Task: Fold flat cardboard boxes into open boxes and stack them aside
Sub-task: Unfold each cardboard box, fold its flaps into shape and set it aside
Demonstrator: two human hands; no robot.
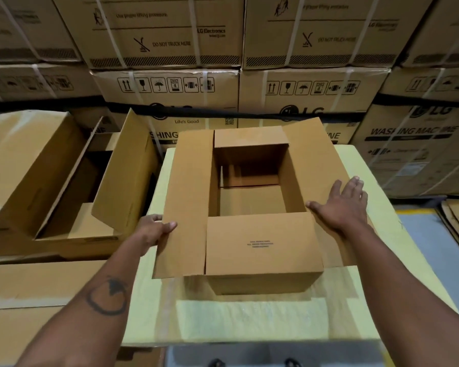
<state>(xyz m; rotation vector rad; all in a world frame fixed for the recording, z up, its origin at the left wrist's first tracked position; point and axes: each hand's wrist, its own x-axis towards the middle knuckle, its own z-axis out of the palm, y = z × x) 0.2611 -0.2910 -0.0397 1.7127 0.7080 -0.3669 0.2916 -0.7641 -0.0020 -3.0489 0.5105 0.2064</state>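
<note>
Your open box (252, 197) sits on the pale yellow table (249, 319), mouth up, long axis running away from you. Your left hand (154, 231) pinches its left flap; your right hand (342, 205) lies spread flat on the right flap. Strapped washing-machine cartons (167, 49) wall the back.

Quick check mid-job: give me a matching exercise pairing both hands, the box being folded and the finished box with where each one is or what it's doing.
Column 1:
1. left hand
2. right hand
3. open box
4. finished box

Column 2:
A. stands on the yellow table
B. grips the left flap's edge
C. lies aside, left of the table
D. rests flat on the right flap

Pairs: 1-B, 2-D, 3-A, 4-C
</note>
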